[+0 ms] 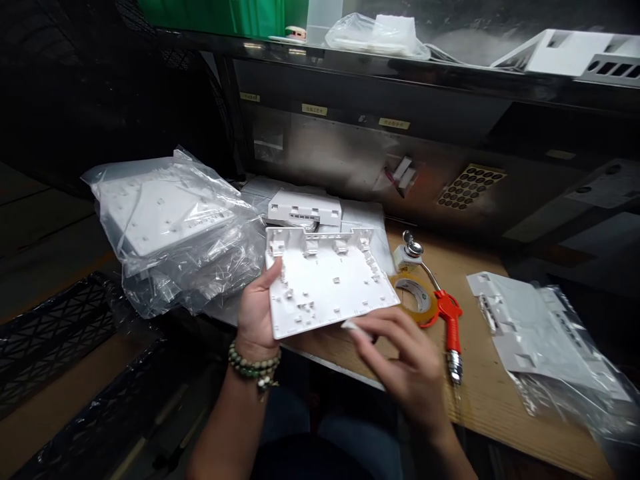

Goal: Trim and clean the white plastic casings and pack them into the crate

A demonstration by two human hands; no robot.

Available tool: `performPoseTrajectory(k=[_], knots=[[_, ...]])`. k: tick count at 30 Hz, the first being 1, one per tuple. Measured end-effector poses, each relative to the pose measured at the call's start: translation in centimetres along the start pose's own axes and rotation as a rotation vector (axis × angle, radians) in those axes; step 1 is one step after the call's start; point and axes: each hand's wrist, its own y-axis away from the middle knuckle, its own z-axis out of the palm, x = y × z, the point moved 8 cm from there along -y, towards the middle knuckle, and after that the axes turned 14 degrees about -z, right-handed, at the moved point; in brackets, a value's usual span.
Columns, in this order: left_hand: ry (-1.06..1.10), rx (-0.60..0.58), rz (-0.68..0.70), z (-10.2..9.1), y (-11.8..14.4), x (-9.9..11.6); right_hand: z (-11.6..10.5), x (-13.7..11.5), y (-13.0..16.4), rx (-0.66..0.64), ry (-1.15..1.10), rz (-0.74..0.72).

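My left hand [256, 308] grips a white plastic panel [327, 280] by its left edge, holding it tilted above the wooden bench, its inner side with small clips and ribs facing up. A beaded bracelet sits on that wrist. My right hand [407, 360] hovers just below the panel's near right edge. Its fingers are spread and blurred, and the fingertips touch or nearly touch the panel's rim. Whether a small white piece sits at those fingertips I cannot tell.
A pile of bagged white panels [167, 227] lies at the left. More white housings [305, 208] sit behind the held panel. A tape roll [414, 295] and a red air blow gun [447, 313] lie to the right, and bagged panels [537, 333] sit beyond them. A dark machine front [450, 147] rises behind.
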Motion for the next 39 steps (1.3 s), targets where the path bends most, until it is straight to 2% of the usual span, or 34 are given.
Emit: performPoseTrajectory(k=[4, 6, 11, 16, 21, 24, 26, 27, 29, 33, 35, 37, 39], knots=[[-0.004, -0.167, -0.071, -1.3, 1.5, 1.6, -6.3, 3.6, 1.8, 0.291, 0.222, 0.143], [0.017, -0.198, -0.057, -2.1, 2.0, 2.0, -7.4, 4.1, 2.5, 0.325, 0.255, 0.166], [0.086, -0.228, -0.020, -3.4, 2.3, 1.8, -5.2, 3.5, 2.7, 0.178, 0.194, 0.126], [0.070, -0.332, -0.056, -3.4, 2.1, 1.2, -4.6, 3.3, 2.9, 0.142, 0.206, 0.116], [0.012, -0.553, -0.149, -3.1, 2.4, 0.9, -4.7, 3.5, 3.4, 0.128, 0.223, 0.106], [-0.034, -0.721, -0.222, -2.9, 3.1, 0.9, -4.7, 4.4, 3.8, 0.085, 0.216, 0.105], [-0.068, -0.777, -0.264, -3.1, 3.6, 0.9, -5.0, 5.5, 3.9, 0.056, 0.232, 0.102], [-0.080, -0.773, -0.266, -3.4, 3.8, 0.9, -5.3, 6.1, 3.9, 0.063, 0.245, 0.113], [-0.088, -0.677, -0.239, -4.3, 3.7, 1.0, -6.3, 7.0, 3.4, 0.127, 0.256, 0.159], [-0.061, -0.292, -0.129, -7.0, 2.9, 0.8, -7.5, 6.6, 0.9, 0.335, 0.176, 0.176], [-0.070, -0.172, -0.079, -7.8, 2.9, 0.5, -7.2, 5.8, -0.6, 0.390, 0.148, 0.130], [-0.102, -0.141, -0.072, -7.9, 2.9, 0.1, -6.7, 5.4, -1.5, 0.397, 0.146, 0.109], [-0.125, -0.162, -0.129, -7.7, 2.9, -0.6, -6.4, 5.5, -1.8, 0.397, 0.142, 0.128]])
